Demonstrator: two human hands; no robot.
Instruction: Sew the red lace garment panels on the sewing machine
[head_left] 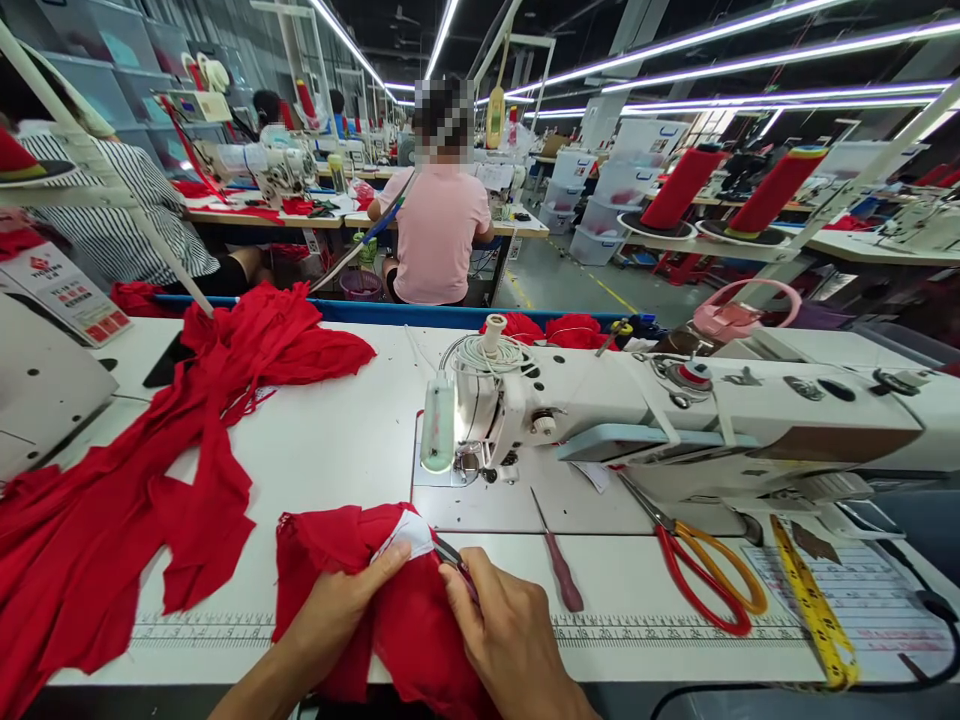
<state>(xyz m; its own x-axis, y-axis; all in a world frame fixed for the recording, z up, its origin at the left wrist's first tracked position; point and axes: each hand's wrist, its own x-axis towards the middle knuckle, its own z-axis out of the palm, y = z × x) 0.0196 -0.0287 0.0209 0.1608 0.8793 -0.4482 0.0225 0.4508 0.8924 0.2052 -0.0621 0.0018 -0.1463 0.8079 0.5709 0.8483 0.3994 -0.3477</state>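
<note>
A bunched piece of red fabric [337, 560] lies at the table's near edge, with a small white label [409, 533] on its top. My left hand [337, 605] pinches the fabric just below the label, thumb pointing toward it. My right hand [502, 630] is closed on a small metal tool [450, 553], likely thread snips or tweezers, whose tip touches the label. The white sewing machine [675, 420] stands right behind the hands, its needle area [469, 465] just beyond the fabric.
A long heap of red fabric [150, 470] covers the table's left side. A dark-handled awl [559, 565], red-and-orange scissors [705, 570] and a yellow measuring tape [814, 600] lie right of my hands. A person in a pink shirt [442, 235] sits ahead, back turned.
</note>
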